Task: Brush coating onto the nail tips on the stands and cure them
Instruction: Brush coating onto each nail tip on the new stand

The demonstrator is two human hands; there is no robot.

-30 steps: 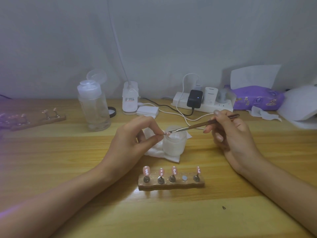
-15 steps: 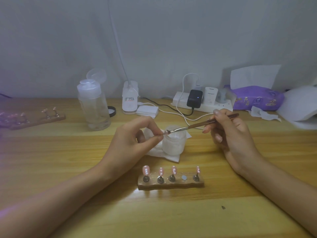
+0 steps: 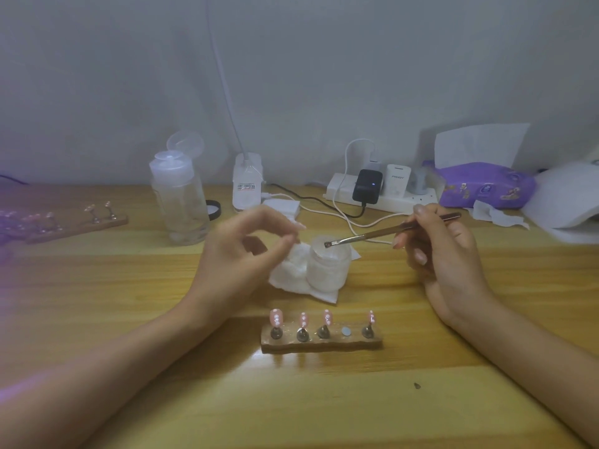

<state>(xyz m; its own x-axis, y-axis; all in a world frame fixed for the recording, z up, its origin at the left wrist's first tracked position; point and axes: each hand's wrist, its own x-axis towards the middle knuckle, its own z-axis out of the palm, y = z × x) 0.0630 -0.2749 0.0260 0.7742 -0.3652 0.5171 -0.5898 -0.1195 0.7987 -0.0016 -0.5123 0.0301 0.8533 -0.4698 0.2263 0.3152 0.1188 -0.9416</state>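
A wooden stand point(image 3: 321, 345) near the table's front carries several pink nail tips point(image 3: 276, 317) on metal pegs, with one bare magnet spot point(image 3: 346, 331). My right hand point(image 3: 444, 254) grips a thin brush point(image 3: 366, 236) like a pen; its bristle end sits over the mouth of a small frosted jar point(image 3: 327, 270). To the left of the jar, my left hand point(image 3: 240, 254) is raised with thumb and forefinger curled close together. The small tip it pinches is blurred and mostly hidden by the fingers.
The jar stands on a crumpled white tissue point(image 3: 288, 273). A second stand point(image 3: 77, 222) with tips lies at far left in purple light. A clear flip-cap bottle point(image 3: 180, 202), power strip point(image 3: 382, 196), purple tissue pack point(image 3: 483, 186) and white lamp housing point(image 3: 567, 199) line the back.
The brush tip has left my left hand's fingertips and moved right, over the jar mouth. My left hand has drawn slightly left and up. The front stand is unchanged.
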